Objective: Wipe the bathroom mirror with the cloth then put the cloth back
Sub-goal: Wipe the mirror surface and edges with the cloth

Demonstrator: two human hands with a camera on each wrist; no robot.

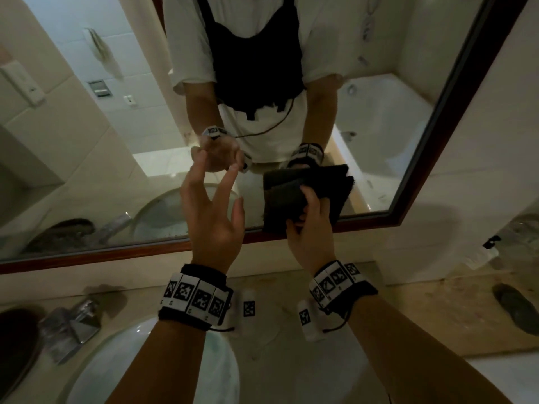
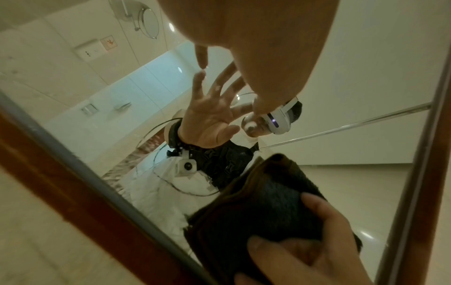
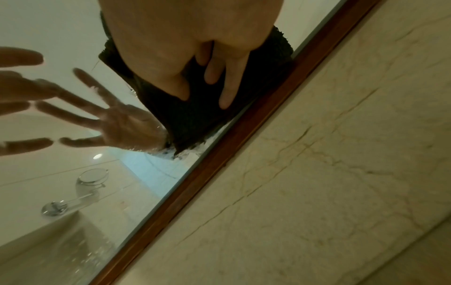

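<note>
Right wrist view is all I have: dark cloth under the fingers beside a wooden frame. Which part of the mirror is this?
Observer: The cloth is at the mirror's bottom edge, near its lower right corner.
Operator: What is below the arms?
Observer: A white sink under the left forearm, a faucet left of it.
Operator: Is the cloth folded?
Observer: Yes, in layers, seen from the left wrist.

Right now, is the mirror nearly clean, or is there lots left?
Done: the cloth is picked up and on the mirror. In hand: the right hand holds it against the glass near the bottom frame, while the left hand touches the glass with its fingertips. Left: specks show along the bottom edge, and the cloth must go back afterward.
</note>
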